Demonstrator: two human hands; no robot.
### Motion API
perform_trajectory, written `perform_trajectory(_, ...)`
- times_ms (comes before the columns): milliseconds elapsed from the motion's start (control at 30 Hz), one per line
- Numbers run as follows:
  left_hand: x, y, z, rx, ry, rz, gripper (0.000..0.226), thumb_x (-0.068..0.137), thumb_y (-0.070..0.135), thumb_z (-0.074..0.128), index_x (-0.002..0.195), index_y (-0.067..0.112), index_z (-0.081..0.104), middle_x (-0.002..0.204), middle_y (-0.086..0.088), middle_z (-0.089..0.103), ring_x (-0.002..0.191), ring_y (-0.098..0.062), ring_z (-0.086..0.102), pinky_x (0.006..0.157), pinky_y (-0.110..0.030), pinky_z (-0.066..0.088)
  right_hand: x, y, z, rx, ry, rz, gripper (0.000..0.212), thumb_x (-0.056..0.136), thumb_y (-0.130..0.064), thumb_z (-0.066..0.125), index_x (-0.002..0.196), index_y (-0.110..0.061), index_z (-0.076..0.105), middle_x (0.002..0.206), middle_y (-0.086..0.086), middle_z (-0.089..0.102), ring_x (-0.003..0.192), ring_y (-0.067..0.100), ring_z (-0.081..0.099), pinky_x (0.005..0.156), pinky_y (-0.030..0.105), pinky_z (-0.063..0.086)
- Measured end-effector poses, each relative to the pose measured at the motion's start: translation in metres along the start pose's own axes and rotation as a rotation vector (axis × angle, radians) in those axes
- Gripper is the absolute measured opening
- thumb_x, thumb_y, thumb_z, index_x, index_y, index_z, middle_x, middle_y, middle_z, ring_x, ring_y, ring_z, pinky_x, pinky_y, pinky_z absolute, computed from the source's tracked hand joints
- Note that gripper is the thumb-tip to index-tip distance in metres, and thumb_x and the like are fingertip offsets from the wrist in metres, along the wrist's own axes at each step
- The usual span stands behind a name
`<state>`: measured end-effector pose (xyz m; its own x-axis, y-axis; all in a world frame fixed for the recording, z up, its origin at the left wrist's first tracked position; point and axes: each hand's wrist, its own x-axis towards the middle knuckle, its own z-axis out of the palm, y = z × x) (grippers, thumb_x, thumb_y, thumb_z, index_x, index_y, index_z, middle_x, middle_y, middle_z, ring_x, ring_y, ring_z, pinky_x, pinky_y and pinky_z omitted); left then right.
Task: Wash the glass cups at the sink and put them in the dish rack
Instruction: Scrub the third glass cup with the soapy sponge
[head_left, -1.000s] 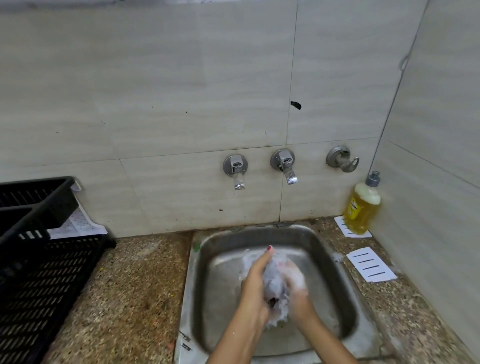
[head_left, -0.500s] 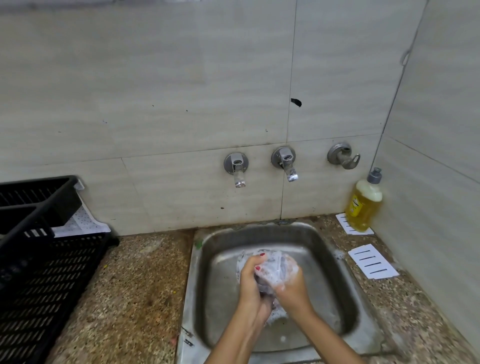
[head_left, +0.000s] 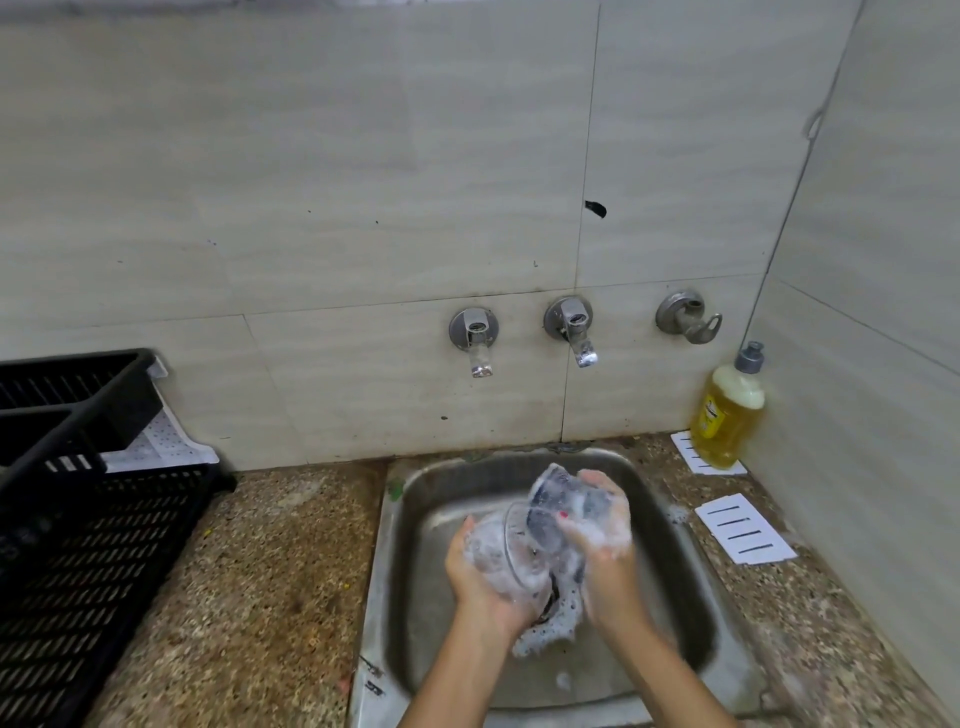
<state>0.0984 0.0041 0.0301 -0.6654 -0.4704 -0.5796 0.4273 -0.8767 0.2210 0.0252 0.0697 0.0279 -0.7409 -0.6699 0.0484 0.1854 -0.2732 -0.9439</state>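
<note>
Scrubbing a glass cup (head_left: 501, 553) over the sink (head_left: 421, 525).
Left hand (head_left: 480, 597) grips the cup; right hand (head_left: 608, 551) clutches a soapy cloth (head_left: 566, 499) against its rim.

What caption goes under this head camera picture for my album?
Left hand holds a foamy glass cup over the sink; right hand grips a soapy scrubber.

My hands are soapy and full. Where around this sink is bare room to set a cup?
The widest bare patch is the counter between the black rack and the sink. Right of the sink it is crowded: white cards and the soap bottle take up the narrow strip by the wall.
</note>
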Motion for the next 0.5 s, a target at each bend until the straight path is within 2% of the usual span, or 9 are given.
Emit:
perform_trajectory(33,0.001,0.001,0.000,-0.002,0.006,0.022,0.062,0.094,0.043,0.028,0.112,-0.005,0.062,0.102,-0.028,0.066,0.096,-0.040,0.063,0.086,-0.041,0.050,-0.007,0.004,0.002,-0.176,-0.061,-0.120,0.045,0.082,0.013,0.056,0.112,-0.019,0.050,0.104,-0.001,0.059,0.086,0.005,0.062,0.070,0.013,0.050)
perform_trajectory(100,0.006,0.003,-0.002,-0.039,0.012,0.107,0.057,0.096,0.034,0.028,0.085,-0.004,0.069,0.079,-0.022,0.068,0.069,-0.033,0.068,0.070,-0.035,0.051,-0.019,0.012,0.006,-0.584,-0.150,-0.401,0.044,0.084,0.002,0.058,0.114,-0.030,0.051,0.112,-0.011,0.055,0.101,-0.009,0.054,0.085,0.006,0.042)
perform_trajectory(167,0.008,0.005,-0.004,-0.039,0.021,0.171,0.056,0.095,0.029,0.032,0.065,-0.001,0.068,0.069,-0.017,0.063,0.055,-0.029,0.064,0.065,-0.034,0.048,-0.021,0.027,0.005,-0.761,-0.224,-0.536,0.040,0.085,-0.019,0.054,0.122,-0.033,0.049,0.120,-0.018,0.053,0.112,-0.012,0.047,0.095,0.007,0.037)
perform_trajectory(233,0.007,0.006,-0.004,0.028,0.040,0.188,0.048,0.092,0.027,0.036,0.068,-0.001,0.066,0.066,-0.018,0.064,0.059,-0.031,0.063,0.067,-0.036,0.048,-0.023,0.029,0.006,-0.721,-0.188,-0.395,0.041,0.082,-0.035,0.051,0.123,-0.034,0.049,0.116,-0.014,0.062,0.107,-0.003,0.057,0.092,0.013,0.043)
perform_trajectory(300,0.008,0.007,-0.004,0.128,0.056,0.164,0.041,0.088,0.027,0.042,0.070,-0.002,0.065,0.068,-0.019,0.064,0.068,-0.033,0.059,0.072,-0.038,0.049,-0.020,0.037,0.006,-0.782,-0.118,-0.261,0.046,0.075,-0.038,0.058,0.120,-0.024,0.057,0.102,-0.002,0.070,0.094,0.011,0.066,0.082,0.020,0.049)
perform_trajectory(367,0.009,0.007,-0.004,0.228,0.058,0.150,0.034,0.085,0.025,0.047,0.075,-0.002,0.063,0.072,-0.019,0.062,0.070,-0.033,0.058,0.075,-0.038,0.048,-0.018,0.043,0.006,-0.789,-0.066,-0.171,0.045,0.068,-0.031,0.068,0.109,-0.014,0.061,0.091,0.000,0.071,0.085,0.014,0.067,0.076,0.023,0.050)
perform_trajectory(400,0.010,0.007,-0.004,0.250,0.056,0.159,0.032,0.085,0.024,0.048,0.074,-0.002,0.063,0.071,-0.019,0.061,0.069,-0.032,0.058,0.074,-0.037,0.048,-0.016,0.043,0.008,-0.780,-0.044,-0.151,0.037,0.068,-0.025,0.072,0.102,-0.014,0.063,0.085,-0.001,0.071,0.081,0.014,0.067,0.073,0.024,0.051)
perform_trajectory(467,0.010,0.008,-0.004,0.254,0.006,0.180,0.031,0.081,0.023,0.052,0.065,-0.001,0.064,0.065,-0.017,0.062,0.061,-0.029,0.060,0.068,-0.035,0.049,-0.013,0.040,0.015,-0.713,-0.001,-0.107,0.019,0.073,-0.002,0.067,0.089,-0.013,0.066,0.075,-0.001,0.070,0.074,0.016,0.067,0.064,0.023,0.052)
perform_trajectory(500,0.010,0.009,-0.004,0.255,-0.034,0.190,0.026,0.075,0.022,0.058,0.062,0.001,0.065,0.063,-0.016,0.062,0.058,-0.028,0.061,0.066,-0.034,0.049,-0.011,0.035,0.017,-0.655,0.029,-0.064,0.020,0.076,0.006,0.060,0.084,-0.011,0.067,0.071,-0.001,0.069,0.072,0.018,0.067,0.059,0.022,0.052)
